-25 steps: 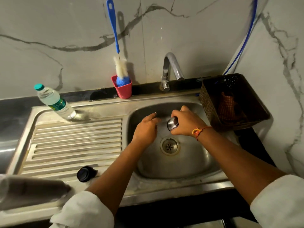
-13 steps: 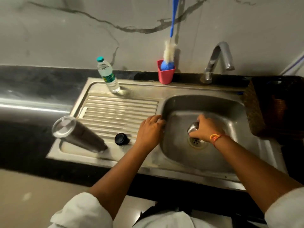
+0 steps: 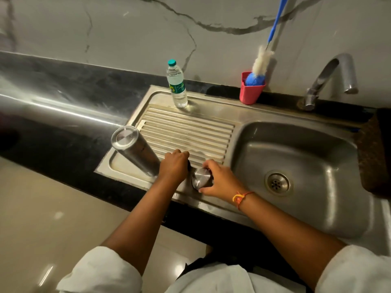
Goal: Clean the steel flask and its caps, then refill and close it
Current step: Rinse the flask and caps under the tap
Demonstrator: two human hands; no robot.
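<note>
Both forearms reach forward from rolled white sleeves over the front edge of the ribbed stainless-steel drainboard point(image 3: 186, 132). The left hand point(image 3: 174, 166) lies knuckles up, its fingers curled down over a small black cap point(image 3: 188, 164), of which only a dark sliver shows at the hand's right side. The right hand point(image 3: 220, 182), with an orange thread band point(image 3: 241, 196) at the wrist, grips a round brushed-steel cap point(image 3: 202, 178) between thumb and curled fingers. The cap's flat, shiny face points up and left, and it sits just beside the left hand, low over the drainboard's front rim.

The tall cylindrical steel flask point(image 3: 137, 153) stands at the drainboard's front left corner, touching the left hand's outer side. Its flat closed end faces up and its long axis leans up-left in the view; its lower end is hidden behind the hand.

At the back stands a clear plastic water bottle point(image 3: 177, 89) with a green cap, upright. Right of it, a red plastic cup point(image 3: 250, 92) holds a blue-handled bottle brush point(image 3: 262, 61) with white bristles. A curved chrome tap point(image 3: 332, 79) arches over the smooth steel sink basin point(image 3: 306, 149).
</note>
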